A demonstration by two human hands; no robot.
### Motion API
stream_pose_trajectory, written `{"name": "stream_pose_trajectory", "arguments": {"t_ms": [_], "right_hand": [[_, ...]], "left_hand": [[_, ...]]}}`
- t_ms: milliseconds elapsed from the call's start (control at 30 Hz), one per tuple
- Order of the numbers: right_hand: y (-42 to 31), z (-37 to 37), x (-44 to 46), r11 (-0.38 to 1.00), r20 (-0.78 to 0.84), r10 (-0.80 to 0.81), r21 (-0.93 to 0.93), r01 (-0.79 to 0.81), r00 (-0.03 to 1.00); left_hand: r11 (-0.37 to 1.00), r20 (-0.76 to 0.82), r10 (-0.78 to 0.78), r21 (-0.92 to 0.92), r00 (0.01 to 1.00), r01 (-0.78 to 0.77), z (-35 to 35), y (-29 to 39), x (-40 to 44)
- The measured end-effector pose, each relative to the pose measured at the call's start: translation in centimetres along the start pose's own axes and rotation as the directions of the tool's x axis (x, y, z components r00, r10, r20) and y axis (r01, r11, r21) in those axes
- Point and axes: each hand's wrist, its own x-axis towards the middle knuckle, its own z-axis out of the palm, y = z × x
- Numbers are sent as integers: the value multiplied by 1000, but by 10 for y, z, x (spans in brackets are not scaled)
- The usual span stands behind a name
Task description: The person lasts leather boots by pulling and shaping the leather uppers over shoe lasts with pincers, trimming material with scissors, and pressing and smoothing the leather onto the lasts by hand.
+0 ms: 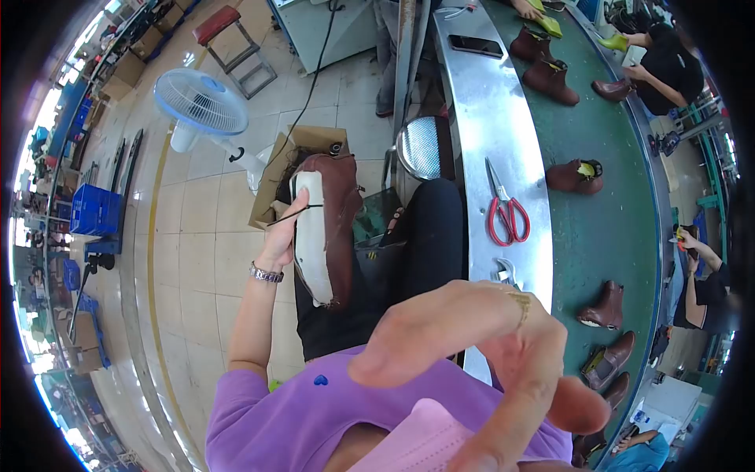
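Observation:
A brown shoe upper (340, 228) with a pale sole side (311, 244) is held over the lap, and my left hand (285, 228) grips it from its left side. A thin dark cord or tool crosses the pale face near my fingers. My right hand (487, 346) is raised close to the camera, large in view, fingers bent and apart, nothing visible between them. Red-handled scissors (507, 216) lie on the metal bench, with a metal tool (506, 271) below them, partly hidden by my right hand.
The metal bench (491, 102) bears a phone (475, 46). Brown boots (550, 79) stand on the green conveyor (586, 236) beyond it. A cardboard box (263, 189), a fan (200, 102) and a stool (236, 51) are on the left. Other people work at the right.

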Motion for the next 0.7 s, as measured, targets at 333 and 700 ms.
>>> {"name": "stream_pose_trajectory", "arguments": {"t_ms": [333, 700], "right_hand": [[-18, 84, 38, 865, -927, 43, -153, -478, 374], [-18, -13, -47, 763, -84, 593, 377, -525, 801]], "left_hand": [[987, 8, -97, 127, 995, 95, 28, 22, 21], [968, -42, -176, 177, 983, 181, 32, 39, -6]]}}
